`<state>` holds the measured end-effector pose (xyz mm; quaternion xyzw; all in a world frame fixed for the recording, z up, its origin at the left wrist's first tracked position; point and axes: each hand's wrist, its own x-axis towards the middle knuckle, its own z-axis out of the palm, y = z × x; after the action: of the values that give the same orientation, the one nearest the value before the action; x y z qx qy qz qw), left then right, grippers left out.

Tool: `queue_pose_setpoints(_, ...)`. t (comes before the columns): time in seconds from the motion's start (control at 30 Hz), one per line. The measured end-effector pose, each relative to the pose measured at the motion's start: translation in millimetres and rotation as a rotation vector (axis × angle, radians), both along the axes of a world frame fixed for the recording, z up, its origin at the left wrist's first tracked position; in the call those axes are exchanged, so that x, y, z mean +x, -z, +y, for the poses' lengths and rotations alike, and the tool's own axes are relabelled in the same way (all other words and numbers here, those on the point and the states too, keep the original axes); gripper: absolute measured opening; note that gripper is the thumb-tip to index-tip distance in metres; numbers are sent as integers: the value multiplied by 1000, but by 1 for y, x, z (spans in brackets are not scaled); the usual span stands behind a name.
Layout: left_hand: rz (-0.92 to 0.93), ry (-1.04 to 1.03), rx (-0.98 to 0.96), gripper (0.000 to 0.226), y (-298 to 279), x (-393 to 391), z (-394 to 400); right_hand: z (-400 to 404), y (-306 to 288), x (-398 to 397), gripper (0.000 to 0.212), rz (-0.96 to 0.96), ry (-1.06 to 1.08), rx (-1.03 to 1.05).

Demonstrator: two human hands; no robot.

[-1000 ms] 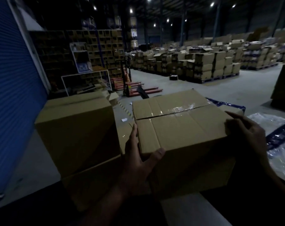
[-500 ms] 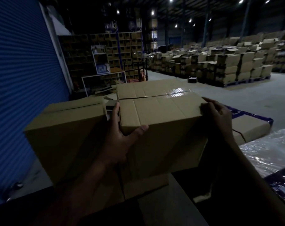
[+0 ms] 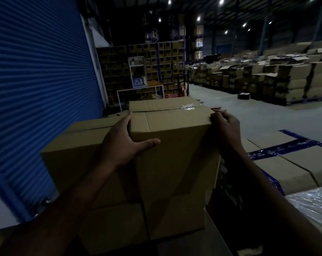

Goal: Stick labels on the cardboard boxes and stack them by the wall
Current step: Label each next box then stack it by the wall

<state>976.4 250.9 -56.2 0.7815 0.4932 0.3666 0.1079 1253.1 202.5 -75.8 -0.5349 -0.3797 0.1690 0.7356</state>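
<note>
left hand [image 3: 123,143]: clamped on the near left vertical edge of the held box, fingers flat along its left side, thumb stretched across the front face.
right hand [image 3: 225,126]: at the top right corner of the same box, fingers curled over the edge and gripping it.
held box [image 3: 175,145]: a cardboard box between the two hands, taped shut along the top seam, upright, its top a little above the neighbour's.
neighbour box [image 3: 73,154]: another cardboard box just beside the held one on the left, touching it or nearly so; the left hand's fingers sit in the gap between the two.
lower boxes [image 3: 175,218]: more cardboard under both, dim.
shutter [image 3: 36,80]: blue ribbed roller door just behind the left stack.
right side: a box with blue tape [image 3: 285,163], apart from the held one.
background: pallets of cartons [image 3: 276,78] across the floor.
</note>
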Motion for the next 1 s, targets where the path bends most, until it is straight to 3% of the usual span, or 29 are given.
queue_pose_setpoints(0.2,125,-85,60,124,-1,-1,28,31,-1,5,39,-41,21,-36)
queue_pose_setpoints(0.37,195,-79,-7,126,6,-1,53,51,6,3,38,-67,11,-62)
queue_pose_setpoints(0.6,376,-89,94,102,25,1,66,66,34,-3,28,-66,-31,-132)
queue_pose_setpoints(0.73,402,-94,140,100,28,1,65,69,38,-1,43,-128,7,-160)
queue_pose_setpoints(0.9,402,-90,206,96,33,-1,61,59,31,-13,38,-591,319,-105)
queue_pose_setpoints(1.0,348,-57,249,86,37,-6,54,48,29,-33,38,-768,293,-69)
